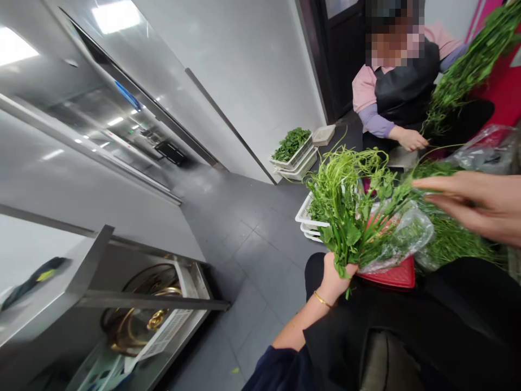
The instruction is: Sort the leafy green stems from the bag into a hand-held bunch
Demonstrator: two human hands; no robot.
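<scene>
My left hand (334, 277) is closed around a bunch of leafy green shoots (345, 217) with thin, curly tendrils, held upright above my lap. To its right, my right hand (476, 203) reaches in from the edge of the view, slightly blurred. Its fingers are stretched out, with the tips close to the leaves on the bunch's right side. Whether they touch a sprig cannot be made out. Behind the bunch are a clear plastic bag (419, 231) and a red basket (401, 276). More loose greens (459, 239) lie under my right hand.
A co-worker (402, 92) sits opposite, holding a large bunch of greens (472, 70). White baskets (303, 214) stand beyond my left hand; stacked baskets with leaves (299, 157) sit by the wall. A metal shelf (154, 298) with pot lids stands left on the grey tiled floor (256, 271).
</scene>
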